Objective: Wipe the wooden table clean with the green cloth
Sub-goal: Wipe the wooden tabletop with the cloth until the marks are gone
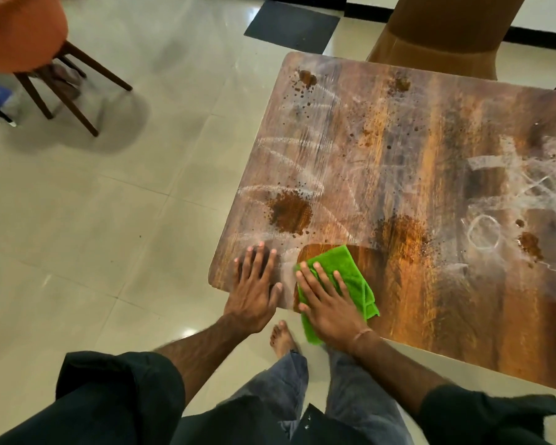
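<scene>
The brown wooden table (430,175) has a rounded near left corner, and both hands sit there. The left hand (254,293) lies flat on the bare surface right by the left edge, its fingers (260,258) straight and spread. The right hand (328,303) presses flat on one bright green cloth (344,264), with fingers straight, not curled round it. The cloth lies at the near edge and a bit of it hangs over. Far and right of it the surface is wide open, with at least five big brown spots (289,213) and white chalk scribbles (527,187). Left of the surface is open tiled floor (126,203). One orange chair (23,30) stands far left, and one tan chair (443,30) stands past the far edge.
</scene>
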